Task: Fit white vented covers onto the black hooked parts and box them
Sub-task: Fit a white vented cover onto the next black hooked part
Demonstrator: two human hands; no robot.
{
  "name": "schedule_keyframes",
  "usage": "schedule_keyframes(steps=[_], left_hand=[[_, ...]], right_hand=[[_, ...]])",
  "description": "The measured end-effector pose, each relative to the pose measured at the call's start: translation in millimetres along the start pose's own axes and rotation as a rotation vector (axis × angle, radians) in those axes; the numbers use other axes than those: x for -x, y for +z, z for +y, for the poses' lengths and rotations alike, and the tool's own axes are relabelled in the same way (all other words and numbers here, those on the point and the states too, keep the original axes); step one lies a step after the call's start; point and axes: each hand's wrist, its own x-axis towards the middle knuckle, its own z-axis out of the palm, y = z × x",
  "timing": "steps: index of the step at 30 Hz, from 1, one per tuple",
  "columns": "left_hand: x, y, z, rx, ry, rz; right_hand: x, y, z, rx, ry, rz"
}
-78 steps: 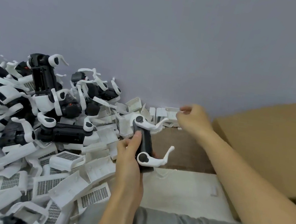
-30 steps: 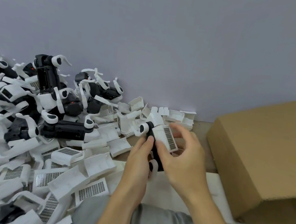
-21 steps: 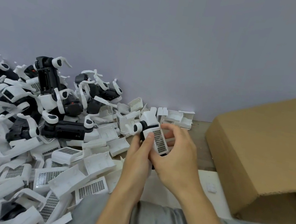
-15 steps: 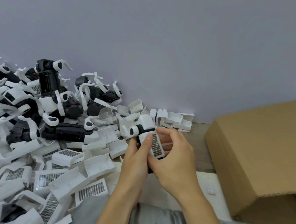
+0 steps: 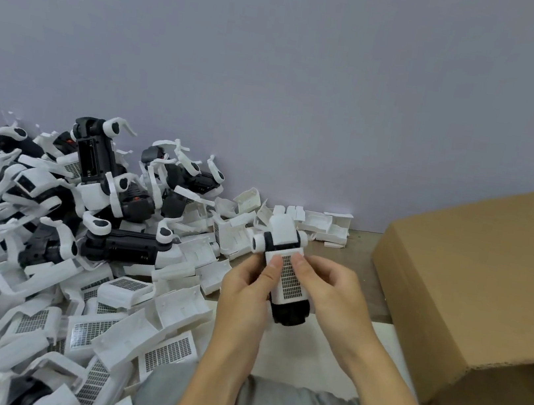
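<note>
Now seated over the black hooked part (image 5: 287,311), the white vented cover (image 5: 285,267) is being pinched by both hands, left (image 5: 247,289) and right (image 5: 331,293).

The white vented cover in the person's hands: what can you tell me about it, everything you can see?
The white vented cover looks like moulded plastic, with a dark rectangular grille on its top face. It sits over the black hooked part, whose dark end pokes out below. It tilts, its far end toward the wall. The left hand and right hand grip it, thumbs on either side of the grille, above the table.
</note>
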Motion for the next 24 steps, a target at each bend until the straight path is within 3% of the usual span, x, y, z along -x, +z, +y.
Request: schedule_keyframes(steps=[5,10,19,24], left_hand=[[1,1,0,-0.036,0.064,-0.007],[1,1,-1,-0.148,0.101,0.068],[0,-1,-1,-0.233,0.148,0.108],[2,2,-2,-0.142,0.108,0.068]], right_hand=[[-3,1,6,-0.079,0.015,0.052],[-3,4,5,-0.158,0.081,-0.035],[-5,10,9,0.051,0.034,0.092],[-4,6,8,-0.063,0.104,-0.035]])
